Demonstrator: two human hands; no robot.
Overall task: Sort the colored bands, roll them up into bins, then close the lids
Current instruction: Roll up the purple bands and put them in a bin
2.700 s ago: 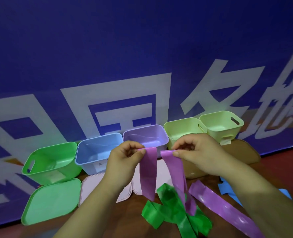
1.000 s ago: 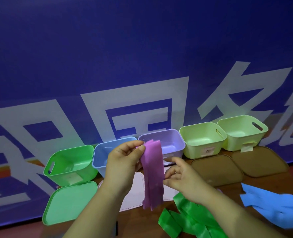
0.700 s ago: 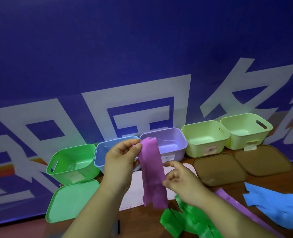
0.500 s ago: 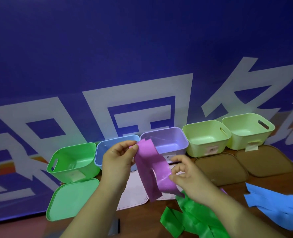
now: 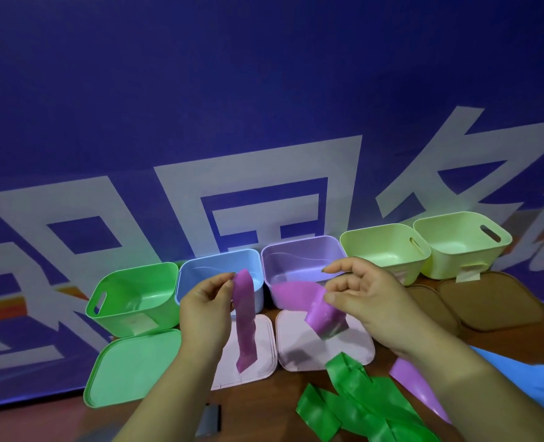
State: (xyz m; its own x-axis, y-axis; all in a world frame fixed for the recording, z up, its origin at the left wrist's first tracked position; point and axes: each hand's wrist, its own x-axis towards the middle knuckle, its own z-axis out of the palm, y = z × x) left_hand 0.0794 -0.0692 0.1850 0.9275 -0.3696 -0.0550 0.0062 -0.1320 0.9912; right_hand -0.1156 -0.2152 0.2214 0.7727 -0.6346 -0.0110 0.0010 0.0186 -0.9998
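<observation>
Left hand [image 5: 205, 311] pinches purple band [image 5: 245, 320] top, right hand [image 5: 369, 301] pinches its fold, likely starting the roll for purple bin [image 5: 299, 253].

Staged setup, likely event or exhibition space: blue banner [image 5: 264, 90] with white characters backs wooden tabletop [image 5: 56, 425]; row of plastic bins [image 5: 299, 248] lined against it.

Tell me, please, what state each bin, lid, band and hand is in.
Purple band, pinched between both hands, unrolled.
Left hand, pinching it.
Right hand, pinching it.
Green bin, open, empty.
Blue bin, open.
Purple bin, open.
Two yellow-green bins, open, empty.
Green lid, off, flat.
Two pink lids, off, flat.
Two brown lids, off, flat.
Green band, loose on table.
Blue band, loose on table.
</observation>
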